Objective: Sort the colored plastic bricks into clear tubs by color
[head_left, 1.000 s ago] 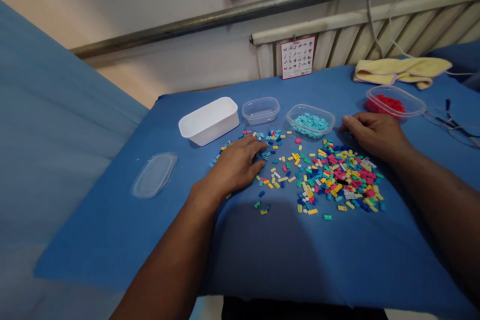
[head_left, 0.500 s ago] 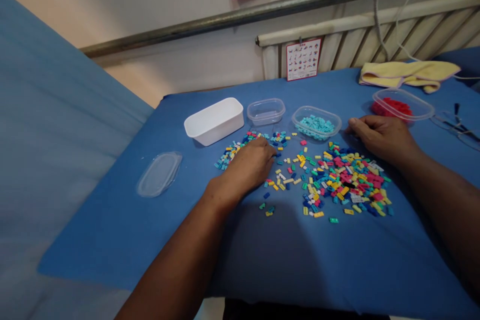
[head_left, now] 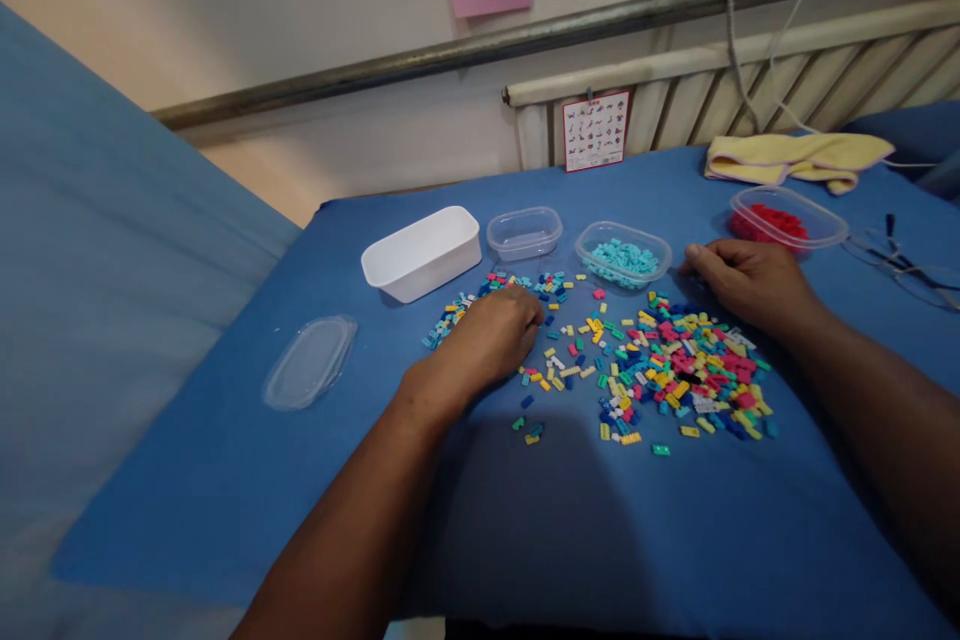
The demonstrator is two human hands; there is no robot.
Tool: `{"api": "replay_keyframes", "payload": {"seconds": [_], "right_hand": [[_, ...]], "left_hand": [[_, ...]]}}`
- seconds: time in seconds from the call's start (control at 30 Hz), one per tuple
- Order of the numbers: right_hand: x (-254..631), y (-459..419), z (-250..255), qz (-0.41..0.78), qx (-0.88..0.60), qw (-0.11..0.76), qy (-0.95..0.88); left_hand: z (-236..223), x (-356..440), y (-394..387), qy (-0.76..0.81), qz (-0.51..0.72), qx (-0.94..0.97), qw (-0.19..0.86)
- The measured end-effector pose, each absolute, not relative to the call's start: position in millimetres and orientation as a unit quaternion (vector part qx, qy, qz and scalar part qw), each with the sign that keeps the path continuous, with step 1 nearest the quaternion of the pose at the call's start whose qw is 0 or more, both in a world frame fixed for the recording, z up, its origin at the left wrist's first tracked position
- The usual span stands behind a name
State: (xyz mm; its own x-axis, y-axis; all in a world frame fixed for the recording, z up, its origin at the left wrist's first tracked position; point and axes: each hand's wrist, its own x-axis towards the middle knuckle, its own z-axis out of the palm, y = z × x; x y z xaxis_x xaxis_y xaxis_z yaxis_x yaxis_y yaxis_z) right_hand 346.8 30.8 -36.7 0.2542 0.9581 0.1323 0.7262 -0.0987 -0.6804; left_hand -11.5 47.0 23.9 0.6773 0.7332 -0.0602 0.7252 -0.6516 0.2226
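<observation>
My left hand (head_left: 499,332) lies over the left pile of small building bricks (head_left: 451,312), its fingers curled under and pressed together. Whatever is in those fingers is hidden. My right hand (head_left: 750,280) rests on its side on the blue cloth, between the tub of turquoise bricks (head_left: 621,260) and the tub of red bricks (head_left: 776,222). Its thumb lies against the curled fingers, and I cannot see whether anything is inside. A larger mixed pile of bricks (head_left: 686,360) spreads just left of my right forearm, with loose bricks (head_left: 559,365) scattered between the two piles.
Behind my left hand stand a white box (head_left: 424,260) and a small clear tub (head_left: 525,235). Clear lids (head_left: 311,360) lie at the left. At the right are a yellow cloth (head_left: 799,158) and eyeglasses (head_left: 907,265). A picture card (head_left: 596,130) leans by the radiator.
My left hand's fingers, spread over the bricks a second ago, have curled inward into a closed grip. My right hand keeps its place. The whole view has shifted slightly.
</observation>
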Motion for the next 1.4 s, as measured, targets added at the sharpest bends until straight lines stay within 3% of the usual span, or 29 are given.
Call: {"api": "replay_keyframes", "payload": {"seconds": [0.3,0.63,0.87,1.03,1.4], "right_hand": [[344.9,32.5,-35.4,0.184,-0.704,0.344,-0.593],[348.3,36.5,-44.3,0.177,-0.693,0.353,-0.604],[348.0,38.2,-47.2,0.163,-0.695,0.353,-0.605],[348.3,38.5,-46.0,0.167,-0.699,0.346,-0.603],[349.0,37.7,-45.4,0.181,-0.704,0.344,-0.594]], "left_hand": [[44.3,0.3,51.6,0.428,0.077,0.888,0.151],[59.2,79.6,111.6,0.355,0.183,0.91,0.114],[44.6,35.5,109.9,0.417,0.086,0.902,0.066],[20.1,25.8,109.7,0.368,0.032,0.927,0.061],[17.7,-3.0,96.2,0.433,0.022,0.897,0.082]]}}
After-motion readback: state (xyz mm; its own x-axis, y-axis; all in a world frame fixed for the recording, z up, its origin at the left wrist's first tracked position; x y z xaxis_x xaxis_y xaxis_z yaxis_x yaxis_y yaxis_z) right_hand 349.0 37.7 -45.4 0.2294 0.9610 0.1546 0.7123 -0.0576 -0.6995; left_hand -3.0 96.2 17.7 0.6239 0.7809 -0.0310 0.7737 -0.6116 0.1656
